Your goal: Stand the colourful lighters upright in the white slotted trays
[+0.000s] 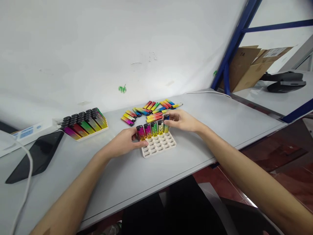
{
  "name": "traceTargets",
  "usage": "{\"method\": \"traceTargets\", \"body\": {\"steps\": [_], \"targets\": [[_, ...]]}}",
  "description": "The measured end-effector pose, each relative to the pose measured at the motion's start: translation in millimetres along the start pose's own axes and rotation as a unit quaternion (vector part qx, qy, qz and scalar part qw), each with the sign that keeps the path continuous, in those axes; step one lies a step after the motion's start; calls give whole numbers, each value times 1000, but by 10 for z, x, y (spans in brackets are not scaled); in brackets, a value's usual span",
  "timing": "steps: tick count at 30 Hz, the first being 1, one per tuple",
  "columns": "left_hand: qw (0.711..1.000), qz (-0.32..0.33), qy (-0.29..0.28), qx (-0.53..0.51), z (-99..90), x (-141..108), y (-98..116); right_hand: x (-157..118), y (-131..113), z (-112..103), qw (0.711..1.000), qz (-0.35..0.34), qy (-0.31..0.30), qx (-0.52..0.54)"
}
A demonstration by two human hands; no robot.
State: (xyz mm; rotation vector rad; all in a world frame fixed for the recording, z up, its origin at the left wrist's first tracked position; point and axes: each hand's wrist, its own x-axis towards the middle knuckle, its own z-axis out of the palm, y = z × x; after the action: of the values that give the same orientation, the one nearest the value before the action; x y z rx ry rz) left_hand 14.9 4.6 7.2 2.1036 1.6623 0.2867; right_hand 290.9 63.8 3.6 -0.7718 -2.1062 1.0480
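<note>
A white tray (161, 148) with rows of slots lies on the table in front of me. Along its back row stand several upright lighters, among them a pink one (147, 131) and a green one (154, 129). My left hand (124, 142) grips the tray's left end, thumb on the front and fingers behind, close to the leftmost red-pink lighter (141, 133). At the row's right end, my right hand (179, 120) pinches a blue-topped lighter (166, 121) that stands at the back right slot. Behind the tray, loose multicoloured lighters (154, 116) lie in a scattered heap.
A second tray (94, 133) packed with upright lighters stands at the left. Beside it are a black tablet (36, 156), a white power strip (31, 132) and a white cable (29, 176). A blue metal frame (230, 55) and cardboard boxes (251, 71) are at the right.
</note>
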Motion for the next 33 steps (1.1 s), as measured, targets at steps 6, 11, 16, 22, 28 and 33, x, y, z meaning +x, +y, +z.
{"method": "traceTargets", "body": {"steps": [6,11,16,22,28,33], "targets": [[1000,6,4,-5,-11,-8,16,-24,49,-15,996,48,-69,-34],[1000,-1,-4,-11,-20,-18,45,-30,-20,-92,993,71,-96,6],[1000,-4,0,-15,-30,-33,64,25,184,-208,986,113,114,-55],[1000,-8,2,-3,-24,-28,51,109,653,-360,871,186,195,-410],[1000,-11,5,-19,-22,-26,47,139,715,-384,849,237,203,-427],[1000,-12,1,-13,-1,-11,10,126,652,-432,860,234,221,-396]]}}
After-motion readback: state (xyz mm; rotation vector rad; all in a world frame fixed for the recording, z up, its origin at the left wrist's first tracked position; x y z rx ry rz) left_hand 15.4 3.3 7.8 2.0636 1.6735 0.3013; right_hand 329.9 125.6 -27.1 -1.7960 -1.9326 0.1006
